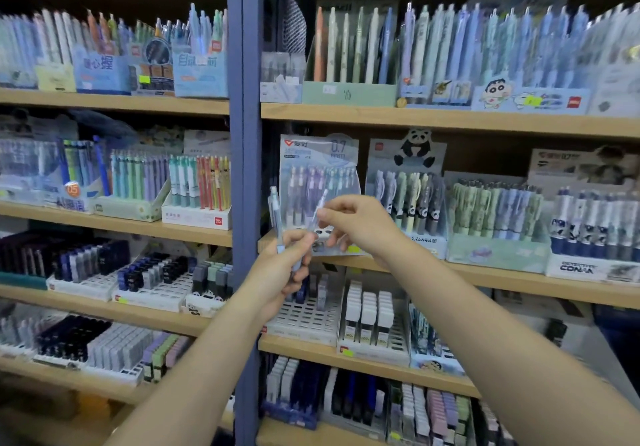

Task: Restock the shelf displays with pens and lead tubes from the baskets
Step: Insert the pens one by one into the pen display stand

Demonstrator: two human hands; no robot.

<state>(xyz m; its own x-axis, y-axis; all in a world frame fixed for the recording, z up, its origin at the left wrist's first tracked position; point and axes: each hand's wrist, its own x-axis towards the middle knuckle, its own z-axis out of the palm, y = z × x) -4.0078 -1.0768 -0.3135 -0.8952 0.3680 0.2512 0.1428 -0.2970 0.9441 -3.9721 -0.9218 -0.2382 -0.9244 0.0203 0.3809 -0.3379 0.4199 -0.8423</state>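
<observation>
A tall run of wooden shelves (450, 118) fills the view, split by a blue upright post (244, 134). Every level is packed with stationery. The upper two levels hold cardboard display boxes of pens standing upright. The lower levels hold white slotted trays of small lead tubes (369, 310) in black, grey, white and pastel colours. No basket is in view.

Just right of the post, on the second level, stands the pale blue display box marked 0.7 (320, 182), with purple and green pens behind its clear front. A box topped with a panda cut-out (414, 155) sits beside it on the right.

Two bare forearms reach up from below and meet in front of the 0.7 box. The left hand (289, 262) has its fingers curled around a few light blue pens (276, 217), held upright with their tops poking above the fist. The right hand (356, 224) pinches one clear, pale pen (320, 208) between thumb and fingertips, tilted, close above the left hand.

The step in hand appears to be taking one pen from the bundle to slot into the display. To do it well, keep the left grip firm so the remaining pens do not slip, and turn the single pen upright to match its neighbours. Lower it into a free gap without knocking those already standing.
</observation>
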